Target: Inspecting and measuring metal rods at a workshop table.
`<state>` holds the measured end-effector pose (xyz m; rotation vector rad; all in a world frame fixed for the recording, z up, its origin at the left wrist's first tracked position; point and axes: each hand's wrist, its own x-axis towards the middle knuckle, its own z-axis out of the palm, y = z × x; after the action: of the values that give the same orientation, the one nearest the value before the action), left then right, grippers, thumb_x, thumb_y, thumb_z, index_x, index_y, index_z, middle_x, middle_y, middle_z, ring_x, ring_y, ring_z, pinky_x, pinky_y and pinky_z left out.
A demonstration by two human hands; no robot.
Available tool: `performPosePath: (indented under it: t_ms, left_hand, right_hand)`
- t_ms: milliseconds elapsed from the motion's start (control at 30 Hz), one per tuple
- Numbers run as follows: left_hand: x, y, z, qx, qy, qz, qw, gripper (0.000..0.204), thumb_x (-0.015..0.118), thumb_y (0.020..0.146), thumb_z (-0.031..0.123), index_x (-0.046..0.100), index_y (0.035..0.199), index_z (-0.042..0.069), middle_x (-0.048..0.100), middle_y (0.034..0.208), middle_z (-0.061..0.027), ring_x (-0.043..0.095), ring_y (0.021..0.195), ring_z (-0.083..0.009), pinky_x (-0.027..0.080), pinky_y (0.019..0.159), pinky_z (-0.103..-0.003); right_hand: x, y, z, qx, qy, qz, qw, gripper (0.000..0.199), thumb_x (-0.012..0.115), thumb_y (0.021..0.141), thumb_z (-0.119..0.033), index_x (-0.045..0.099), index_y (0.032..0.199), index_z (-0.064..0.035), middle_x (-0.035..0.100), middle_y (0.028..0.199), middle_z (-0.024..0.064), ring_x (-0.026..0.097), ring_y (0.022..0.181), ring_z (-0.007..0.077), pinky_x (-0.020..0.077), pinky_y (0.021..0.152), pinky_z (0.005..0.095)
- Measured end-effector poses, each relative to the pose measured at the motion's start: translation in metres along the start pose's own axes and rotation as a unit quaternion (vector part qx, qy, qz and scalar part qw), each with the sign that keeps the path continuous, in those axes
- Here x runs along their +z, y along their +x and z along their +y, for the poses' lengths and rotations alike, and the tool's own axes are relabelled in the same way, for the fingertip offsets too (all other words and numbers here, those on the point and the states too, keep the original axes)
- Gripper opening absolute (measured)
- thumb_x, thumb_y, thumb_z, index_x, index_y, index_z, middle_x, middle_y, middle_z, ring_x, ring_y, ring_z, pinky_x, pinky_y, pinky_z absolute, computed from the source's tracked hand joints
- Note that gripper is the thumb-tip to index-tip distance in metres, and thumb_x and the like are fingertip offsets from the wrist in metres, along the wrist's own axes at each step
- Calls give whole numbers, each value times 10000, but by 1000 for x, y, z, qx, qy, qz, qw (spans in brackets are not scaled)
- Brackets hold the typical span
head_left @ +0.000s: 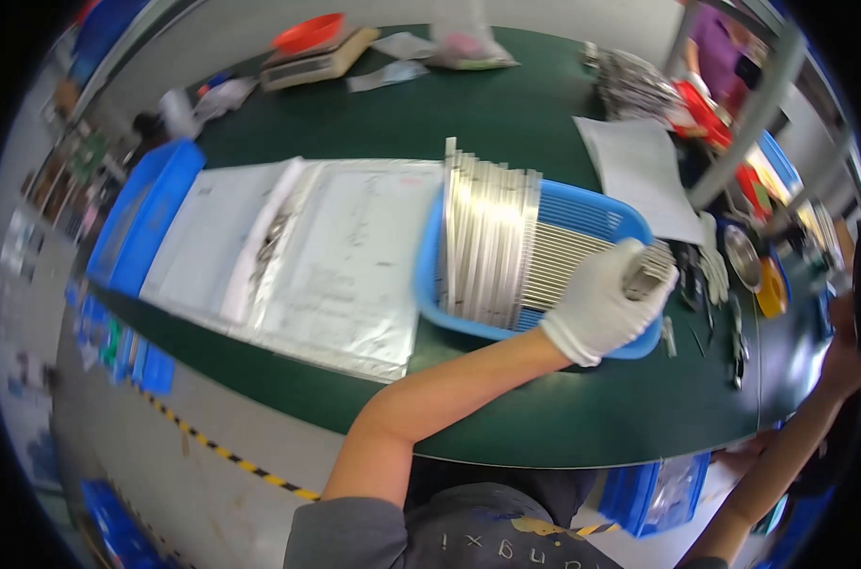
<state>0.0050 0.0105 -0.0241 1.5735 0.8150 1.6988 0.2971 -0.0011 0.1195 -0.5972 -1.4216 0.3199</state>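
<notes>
1. One blue plastic bin (146,218) sits at the table's (506,417) left end.
2. Two sleeved document pages (345,256) lie side by side; their writing is too blurred to read.
3. One blue basket (596,204) holds an upright row of metal strips (487,242) at left and a flat layer at right, packed too closely to count.
4. One white-gloved left hand (596,308), over the basket's right side, has its fingers wrapped around one bundle of strips (647,272), number unclear.
5. One bare right hand (843,346) is cut off by the dark rim; I cannot tell its fingers' state.
</notes>
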Motion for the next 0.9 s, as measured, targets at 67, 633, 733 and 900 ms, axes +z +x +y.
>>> performPosePath:
  t_ms: [67,633,733,900]
  left_hand:
    - [-5,-5,1,-43,-25,-9,999,84,647,830,66,601,882,21,596,733,27,545,646,-53,430,562,-209]
    - [-3,-8,3,-177,-90,30,980,167,609,844,-9,519,743,90,517,624,55,444,490,-17,351,448,-186]
    - [-4,-9,1,-153,-45,56,986,197,581,875,39,488,710,95,461,510,30,392,382,-49,324,381,-212]
    - [-5,-9,3,-136,-5,66,989,184,547,912,125,438,771,78,417,487,-2,386,398,-83,349,404,-239]
  right_hand:
    - [-38,-39,77,160,-120,35,979,246,552,884,-271,615,992,-59,455,678,-51,337,513,25,228,454,197]
    - [107,-152,131,92,-246,-137,955,218,702,689,-150,505,623,-85,534,582,57,540,494,216,414,450,318]
    - [107,-167,134,97,-242,-106,960,211,684,698,-134,493,617,-95,534,583,52,548,501,229,416,444,323]
    - [108,-175,129,77,-187,-107,974,165,662,690,-139,509,645,-99,546,603,41,571,546,248,440,478,349]
